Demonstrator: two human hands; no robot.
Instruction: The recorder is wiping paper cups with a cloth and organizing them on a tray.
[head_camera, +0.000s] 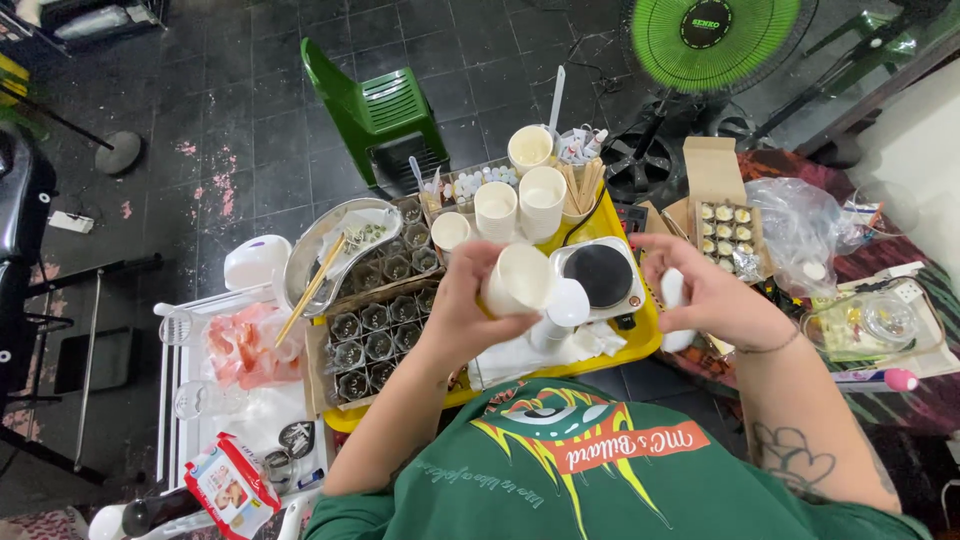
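Note:
My left hand (468, 300) grips a white paper cup (520, 280), tilted on its side with the mouth facing up toward the camera. My right hand (700, 290) is closed around a small white object (673, 292), possibly a bottle; I cannot tell exactly what it is. Both hands hover above a yellow tray (640, 345). A small black hotplate (600, 275) sits on the tray just behind the cup. A white rounded item (568, 303) lies under the cup.
Stacked white cups (520, 200) and wooden sticks (580, 185) stand at the tray's back. A tray of several small dark pots (375, 335), a metal dish (330, 250), a cardboard box (725, 225), a green chair (385, 115) and a green fan (710, 35) surround it.

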